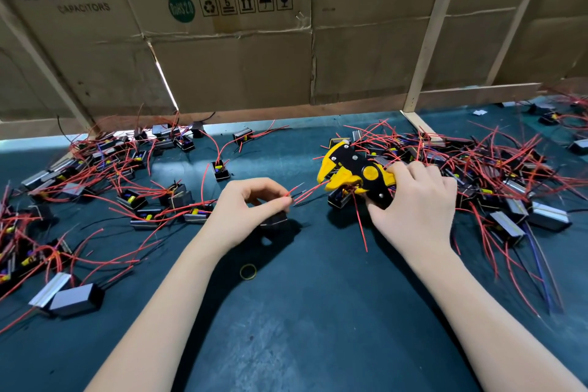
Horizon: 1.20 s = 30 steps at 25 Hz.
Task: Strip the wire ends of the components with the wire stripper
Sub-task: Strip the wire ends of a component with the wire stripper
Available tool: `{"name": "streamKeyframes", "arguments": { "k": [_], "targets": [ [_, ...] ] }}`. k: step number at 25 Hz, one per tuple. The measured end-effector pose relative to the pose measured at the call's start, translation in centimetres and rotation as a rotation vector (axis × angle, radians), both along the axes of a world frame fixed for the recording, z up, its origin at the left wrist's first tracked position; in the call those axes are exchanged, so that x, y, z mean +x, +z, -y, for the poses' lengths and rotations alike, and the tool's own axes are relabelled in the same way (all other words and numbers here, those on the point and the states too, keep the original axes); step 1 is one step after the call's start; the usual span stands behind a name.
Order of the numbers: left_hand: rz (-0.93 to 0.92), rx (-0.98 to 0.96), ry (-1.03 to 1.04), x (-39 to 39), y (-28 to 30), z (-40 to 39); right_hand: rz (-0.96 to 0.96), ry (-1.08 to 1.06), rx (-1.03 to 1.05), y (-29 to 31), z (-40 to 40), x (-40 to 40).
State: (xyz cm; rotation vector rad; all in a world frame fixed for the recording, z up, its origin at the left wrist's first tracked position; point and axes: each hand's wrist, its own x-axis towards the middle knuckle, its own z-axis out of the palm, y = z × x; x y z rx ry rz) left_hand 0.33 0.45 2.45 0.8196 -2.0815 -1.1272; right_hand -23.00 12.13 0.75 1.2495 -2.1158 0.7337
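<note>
Left hand (251, 205): curled, wire ends (297, 193) pinched between thumb and forefinger, component (274, 220) held beneath, mid-table. Right hand (413, 200): palm down, wire stripper (353, 169) gripped, jaws pointed toward wire ends.

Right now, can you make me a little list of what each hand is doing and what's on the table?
left hand: pinches thin red wires of a black component
right hand: grips the wire stripper
stripper: yellow and black, its head pointing toward the wires
table: dark green mat
piles: components with red wires on both sides
small extra: yellow rubber band
behind: cardboard wall
</note>
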Motion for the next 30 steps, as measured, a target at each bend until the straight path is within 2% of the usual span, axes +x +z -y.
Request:
{"name": "streamKeyframes", "arguments": {
  "k": [5, 8, 15, 30],
  "targets": [
    [-0.078, 0.04, 0.033, -1.1, -0.3, -0.9, 0.0, -0.041, 0.037, -0.2, 0.1, 0.2],
    [-0.085, -0.003, 0.003, -1.6, -0.5, -1.5, -0.009, -0.018, 0.033, -0.2, 0.3, 0.9],
    [-0.156, -0.064, 0.11, -2.5, -0.7, -2.4, -0.017, 0.017, 0.029, -0.2, 0.3, 1.2],
    [-0.153, -0.085, 0.073, -2.5, -0.7, -2.4, 0.041, 0.082, 0.124, 0.7, 0.0, 1.4]
  ]
}}
